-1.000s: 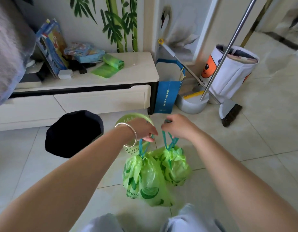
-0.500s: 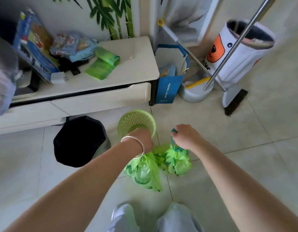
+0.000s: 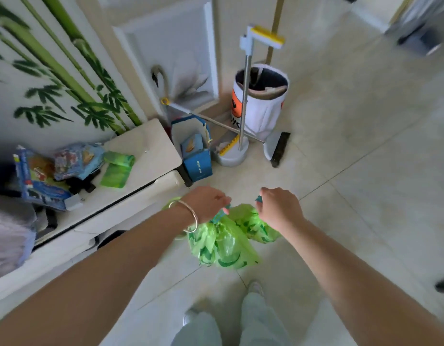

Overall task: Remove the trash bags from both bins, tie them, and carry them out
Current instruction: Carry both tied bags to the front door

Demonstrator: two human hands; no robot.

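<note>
Left hand [image 3: 208, 203]: fingers curled round the teal drawstring of the nearer green trash bag [image 3: 222, 245].
Right hand [image 3: 278, 208]: grips the second green bag [image 3: 253, 226] by its drawstring.
Bags: hanging above the tiled floor [image 3: 353, 183], touching each other.
Nearby: white cabinet [image 3: 141, 151], broom [image 3: 278, 148].

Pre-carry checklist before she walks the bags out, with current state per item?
1. Left hand grips the drawstring of the nearer green trash bag: ok.
2. Right hand grips the drawstring of the farther green trash bag: ok.
3. Both bags cinched shut at the top: ok, necks look gathered; knots cannot tell.
4. Bags off the floor: cannot tell, they hang under the hands but the bottoms are blurred.
5. Broom and dustpan away from the feet: ok, they stand by the wall.
6. Tiled floor to the right free of obstacles: ok in view.
</note>
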